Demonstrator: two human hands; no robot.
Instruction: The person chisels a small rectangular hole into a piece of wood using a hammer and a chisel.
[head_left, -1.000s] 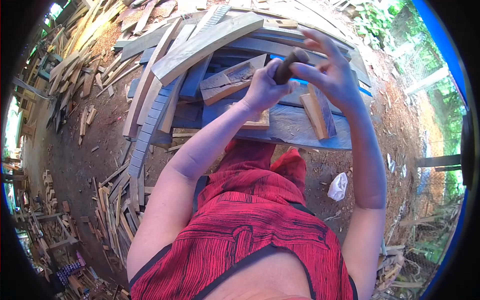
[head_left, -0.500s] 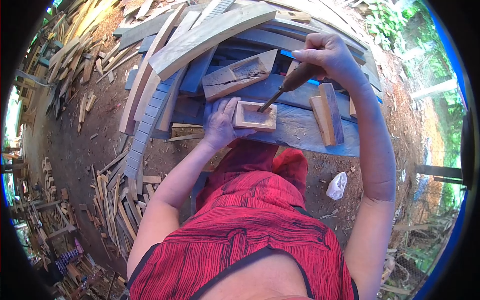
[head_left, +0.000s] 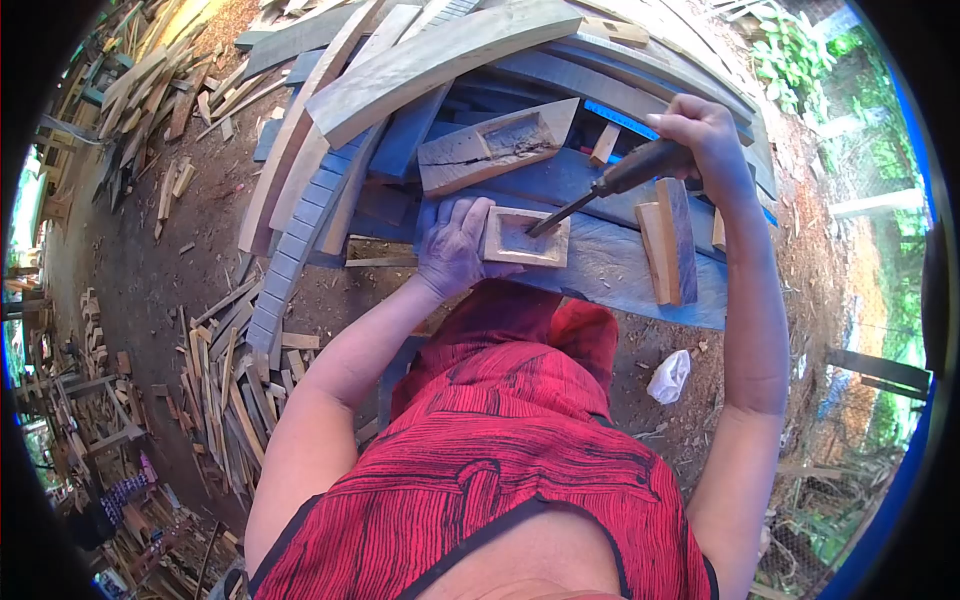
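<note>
A small rectangular wooden block (head_left: 525, 260) with a hollowed-out middle lies on the plank bench. My left hand (head_left: 455, 245) is closed around its left end and presses it against the bench. In my right hand (head_left: 708, 140) is a chisel (head_left: 645, 168), its dark handle wrapped by my fingers near the top. The blade slants down to the left, and its tip is inside the hollow. Behind the block lies a longer cracked wood piece (head_left: 450, 165) with a similar recess.
Two upright wood offcuts (head_left: 672, 245) stand on the bench's right part (head_left: 620, 275). A large curved beam (head_left: 430, 75) and several long planks cover its far left. Scrap wood piles (head_left: 235, 390) lie on the ground at left. A white plastic bag (head_left: 670, 377) sits on the ground at right.
The chisel leans further over to the right, and my right hand has moved right and slightly down. The block and my left hand appear slightly further right, as the whole view has shifted a little.
</note>
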